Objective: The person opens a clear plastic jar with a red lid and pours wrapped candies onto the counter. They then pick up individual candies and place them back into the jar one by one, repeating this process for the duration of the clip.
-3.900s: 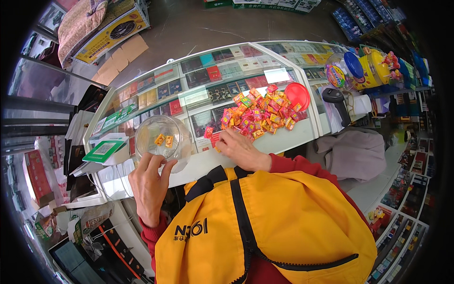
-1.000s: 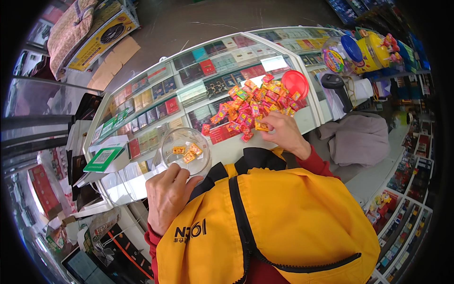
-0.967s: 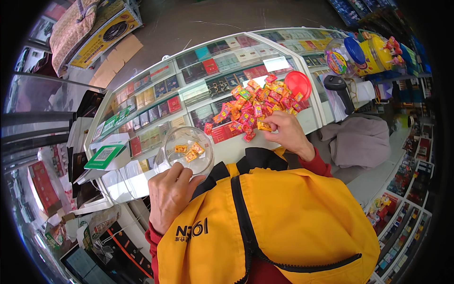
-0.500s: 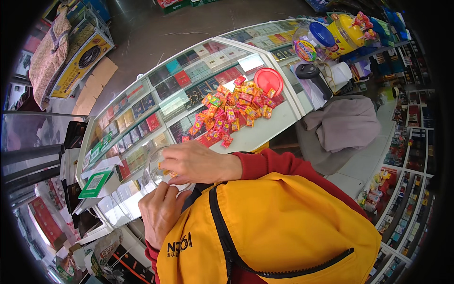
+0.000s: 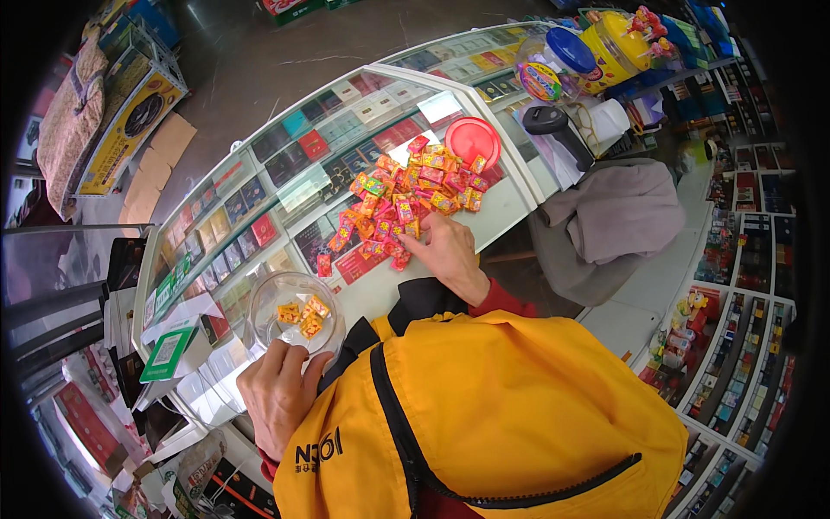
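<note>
Head view: wrapped candies (image 5: 405, 209) lie heaped on the glass counter (image 5: 497, 212). The person's right hand (image 5: 445, 257) has its fingertips at the heap's near edge; whether they pinch one cannot be told. The left hand (image 5: 278, 387) grasps the rim of a clear jar (image 5: 263, 298) containing orange candies (image 5: 311, 325). Beside the heap lies a red lid (image 5: 474, 143).
</note>
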The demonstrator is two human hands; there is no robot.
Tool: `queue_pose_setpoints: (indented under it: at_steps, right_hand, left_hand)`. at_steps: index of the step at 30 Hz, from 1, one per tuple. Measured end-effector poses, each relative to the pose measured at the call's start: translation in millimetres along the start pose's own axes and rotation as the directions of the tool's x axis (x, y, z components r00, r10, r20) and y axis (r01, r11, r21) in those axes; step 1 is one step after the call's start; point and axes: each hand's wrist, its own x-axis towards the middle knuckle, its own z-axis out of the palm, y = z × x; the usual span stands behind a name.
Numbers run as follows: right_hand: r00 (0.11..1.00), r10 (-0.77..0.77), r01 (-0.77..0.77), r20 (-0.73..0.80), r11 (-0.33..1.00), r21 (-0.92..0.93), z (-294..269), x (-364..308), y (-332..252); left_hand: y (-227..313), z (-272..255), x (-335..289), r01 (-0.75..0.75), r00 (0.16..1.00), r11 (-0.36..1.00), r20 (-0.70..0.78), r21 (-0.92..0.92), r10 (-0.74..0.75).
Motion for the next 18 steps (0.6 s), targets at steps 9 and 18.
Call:
queue_pose_setpoints:
  at_steps: [9,18]
  right_hand:
    - [0.988,0.156,-0.155,0.009,0.976,0.154,-23,-11,20]
    - [0.961,0.191,-0.213,-0.201,0.973,-0.091,-17,4,23]
  left_hand:
    - [1,2,0,0.002,1.000,1.000,0.004,-0.003,-0.002]
    - [1,0,0,-0.004,1.000,1.000,0.022,-0.007,0.004]
